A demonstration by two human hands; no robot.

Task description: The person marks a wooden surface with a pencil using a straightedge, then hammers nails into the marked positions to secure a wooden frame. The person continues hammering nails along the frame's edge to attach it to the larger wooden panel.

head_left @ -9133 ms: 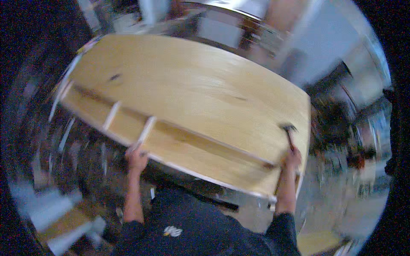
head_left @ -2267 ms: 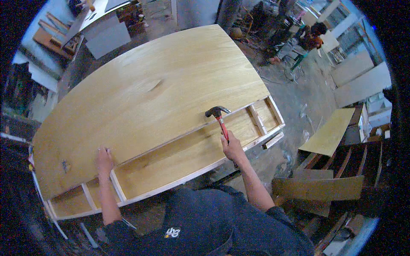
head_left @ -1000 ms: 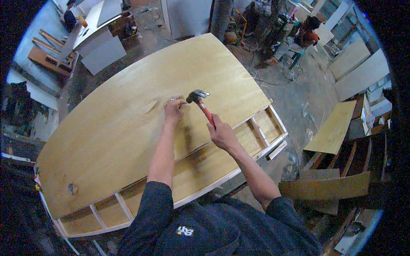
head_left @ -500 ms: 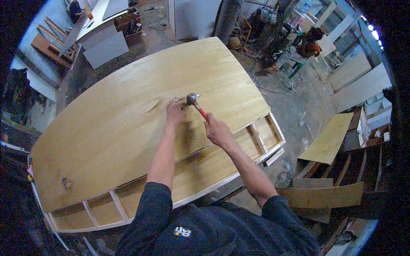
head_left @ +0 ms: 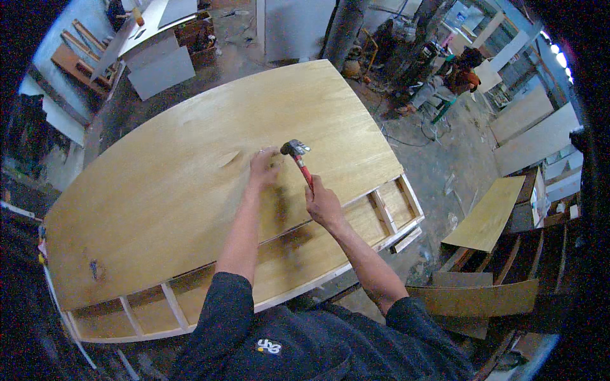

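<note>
A claw hammer (head_left: 300, 162) with a red handle is in my right hand (head_left: 325, 202), which grips it low on the handle. Its metal head hangs just above the large plywood sheet (head_left: 190, 152), to the right of my left hand's fingertips. My left hand (head_left: 264, 167) rests over the sheet with its fingers curled towards the hammer head; what they pinch is too small and blurred to make out. Under the sheet, a pale wooden frame (head_left: 172, 306) shows along the near side. A small dark heap (head_left: 95, 270) lies on the sheet's left part.
A person (head_left: 454, 79) sits on a green stool at the far right. A curved plywood piece (head_left: 488, 213) leans over slatted wooden frames on the right. Pale boards (head_left: 540, 140) stand against the right wall. A white table (head_left: 149, 28) is at the back left.
The hammer head has lifted slightly away from my left hand and moved right. My left hand has stayed in nearly the same place. The whole view has shifted slightly.
</note>
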